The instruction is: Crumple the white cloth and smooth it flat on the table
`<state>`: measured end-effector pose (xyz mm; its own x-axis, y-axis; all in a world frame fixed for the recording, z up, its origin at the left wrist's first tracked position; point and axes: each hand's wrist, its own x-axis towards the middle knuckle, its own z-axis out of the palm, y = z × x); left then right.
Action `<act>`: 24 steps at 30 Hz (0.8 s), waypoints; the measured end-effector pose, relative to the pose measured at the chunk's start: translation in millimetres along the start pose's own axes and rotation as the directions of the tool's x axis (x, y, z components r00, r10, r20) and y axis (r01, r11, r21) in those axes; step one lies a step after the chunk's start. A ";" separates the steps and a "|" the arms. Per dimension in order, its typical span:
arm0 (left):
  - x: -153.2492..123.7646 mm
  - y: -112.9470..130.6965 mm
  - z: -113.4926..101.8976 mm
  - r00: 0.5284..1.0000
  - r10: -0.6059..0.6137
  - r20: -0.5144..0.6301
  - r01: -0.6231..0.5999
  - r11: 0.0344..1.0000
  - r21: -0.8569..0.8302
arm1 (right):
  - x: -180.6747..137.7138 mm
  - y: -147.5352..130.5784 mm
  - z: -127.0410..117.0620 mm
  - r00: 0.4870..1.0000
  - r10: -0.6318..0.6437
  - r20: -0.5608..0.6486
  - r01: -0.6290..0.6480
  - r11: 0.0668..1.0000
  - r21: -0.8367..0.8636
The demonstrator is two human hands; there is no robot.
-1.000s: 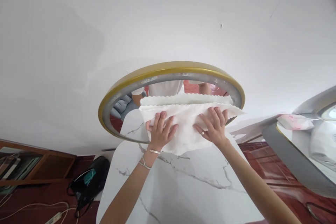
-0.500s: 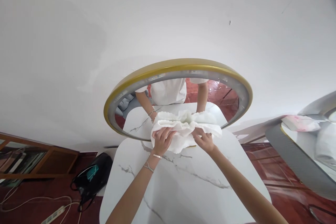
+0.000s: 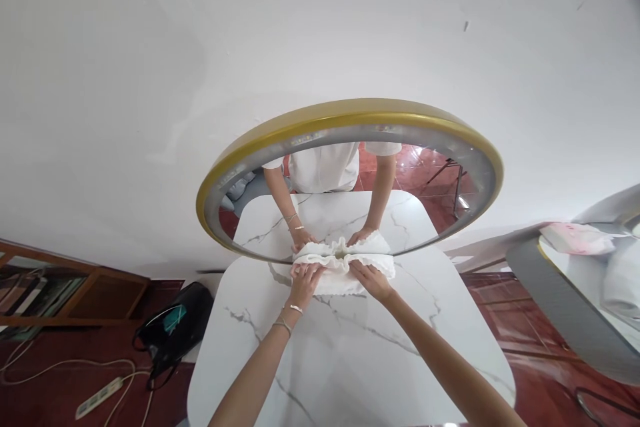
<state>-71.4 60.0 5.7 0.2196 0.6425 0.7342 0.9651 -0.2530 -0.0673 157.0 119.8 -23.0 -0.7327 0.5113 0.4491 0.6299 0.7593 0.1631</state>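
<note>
A white cloth (image 3: 345, 280) lies bunched at the foot of a round gold-framed mirror (image 3: 350, 117) that stands at the far edge of a white marble table (image 3: 350, 360). My left hand (image 3: 305, 280) presses on the cloth's left part, fingers bent over it. On the cloth's right part rests my right hand (image 3: 370, 278), fingers curled onto the fabric. The two hands almost meet in the middle. The mirror reflects my arms, the cloth and the tabletop.
A black bag (image 3: 173, 333) sits on the red floor left of the table, with a white power strip (image 3: 97, 398) and cable nearby. A wooden shelf (image 3: 60, 293) is at far left. Another mirror (image 3: 575, 300) and a pink packet (image 3: 575, 237) are at right.
Both hands came down the mirror's face with the cloth, from spread flat on the glass to bunched at the mirror's base on the table. More of the mirror's glass now shows.
</note>
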 end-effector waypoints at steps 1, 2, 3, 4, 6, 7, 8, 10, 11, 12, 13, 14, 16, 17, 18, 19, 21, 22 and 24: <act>0.0 -0.6 0.0 1.000 -0.010 -0.002 0.010 1.000 0.000 | 0.6 0.4 -1.3 1.000 0.015 -0.001 -0.015 1.000 0.001; 0.7 -1.1 -0.3 1.000 -0.020 -0.005 0.020 1.000 0.001 | 1.6 0.9 -3.4 0.999 0.036 -0.008 -0.036 0.999 0.001; 2.2 -1.3 -1.2 0.999 -0.033 -0.009 0.033 0.999 0.002 | 3.1 1.4 -6.2 0.998 0.061 -0.022 -0.061 0.998 -0.001; 4.5 -1.2 -2.9 0.999 -0.047 -0.017 0.047 0.999 0.004 | 5.2 2.0 -9.7 0.995 0.085 -0.047 -0.085 0.996 -0.004; 12.0 0.2 -8.8 0.995 -0.084 -0.050 0.085 0.996 0.014 | 11.7 3.5 -18.9 0.983 0.126 -0.137 -0.128 0.992 -0.008; 17.2 1.4 -12.8 0.991 -0.107 -0.078 0.109 0.994 0.021 | 16.3 4.4 -24.8 0.971 0.137 -0.196 -0.141 0.990 -0.011; 23.5 2.9 -17.4 0.984 -0.133 -0.115 0.137 0.990 0.026 | 21.9 5.5 -31.8 0.954 0.143 -0.265 -0.153 0.988 -0.017; 38.6 6.0 -27.2 0.961 -0.185 -0.206 0.193 0.981 0.020 | 35.5 8.3 -48.6 0.904 0.137 -0.405 -0.167 0.985 -0.038; 47.1 7.1 -31.9 0.944 -0.212 -0.252 0.219 0.976 0.002 | 43.4 10.1 -58.4 0.874 0.127 -0.468 -0.170 0.984 -0.049; 56.0 7.8 -36.3 0.925 -0.236 -0.296 0.240 0.971 -0.025 | 51.8 12.1 -68.6 0.843 0.118 -0.524 -0.172 0.984 -0.055; 65.2 8.0 -40.2 0.906 -0.259 -0.334 0.254 0.965 -0.057 | 60.4 14.4 -79.1 0.811 0.117 -0.574 -0.177 0.983 -0.051; 74.7 7.6 -43.6 0.890 -0.277 -0.363 0.262 0.961 -0.090 | 69.1 16.9 -89.5 0.776 0.120 -0.620 -0.182 0.983 -0.036; 94.3 5.8 -49.5 0.865 -0.300 -0.402 0.263 0.954 -0.145 | 86.5 22.6 -108.5 0.697 0.141 -0.703 -0.198 0.980 0.001; 104.4 4.7 -52.3 0.855 -0.307 -0.418 0.263 0.951 -0.161 | 95.0 25.8 -116.8 0.659 0.152 -0.737 -0.212 0.977 0.011; 114.6 3.7 -55.3 0.843 -0.312 -0.438 0.265 0.950 -0.167 | 103.3 29.4 -124.3 0.628 0.157 -0.763 -0.228 0.974 0.013; 124.8 2.6 -58.6 0.829 -0.316 -0.462 0.271 0.949 -0.164 | 111.3 33.3 -130.9 0.606 0.159 -0.779 -0.245 0.969 0.008; 143.8 -0.2 -66.6 0.795 -0.313 -0.520 0.284 0.949 -0.137 | 125.8 42.2 -142.2 0.596 0.164 -0.786 -0.277 0.961 -0.010; 151.9 -2.3 -70.9 0.781 -0.303 -0.547 0.286 0.951 -0.119 | 131.8 47.2 -147.2 0.601 0.167 -0.782 -0.284 0.959 -0.014; 163.7 -9.3 -79.2 0.770 -0.262 -0.582 0.268 0.960 -0.078 | 139.9 58.2 -156.0 0.628 0.162 -0.761 -0.271 0.962 -0.019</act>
<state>-55.7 110.2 180.1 -0.1667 0.1405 0.9759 0.9746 -0.1268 0.1847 131.3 172.8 186.3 -0.1619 0.1380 0.9771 0.8096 0.5847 0.0515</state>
